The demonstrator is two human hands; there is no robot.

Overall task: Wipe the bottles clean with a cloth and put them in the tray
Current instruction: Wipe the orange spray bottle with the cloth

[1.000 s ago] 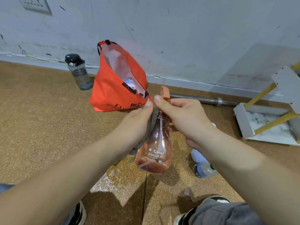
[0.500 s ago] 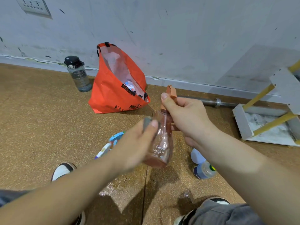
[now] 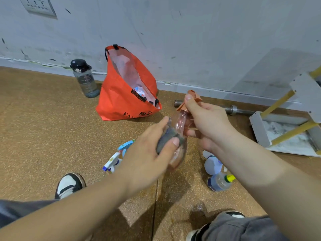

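A clear pink spray bottle [image 3: 178,123] hangs in the air between my hands, tilted with its base toward me. My right hand [image 3: 206,124] grips its neck and orange trigger head [image 3: 192,96]. My left hand [image 3: 147,162] holds a grey cloth [image 3: 167,137] pressed around the bottle's lower body, thumb on top. On the floor lie a blue-and-white spray bottle [image 3: 116,158] at the left and a pale blue bottle [image 3: 211,165] with a small clear bottle [image 3: 218,181] at the right. A white tray [image 3: 258,129] sits at the far right.
An orange shopping bag [image 3: 125,100] stands open by the wall, with a dark-capped water bottle [image 3: 85,79] to its left. A metal bar [image 3: 232,108] lies along the wall. Yellow-and-white frame legs [image 3: 295,126] cross the tray. My shoes [image 3: 69,185] flank a wet floor patch.
My left hand slid the cloth down from the bottle's neck to its lower body. The bottle tilted more, and the view shifted to show the blue-and-white spray bottle.
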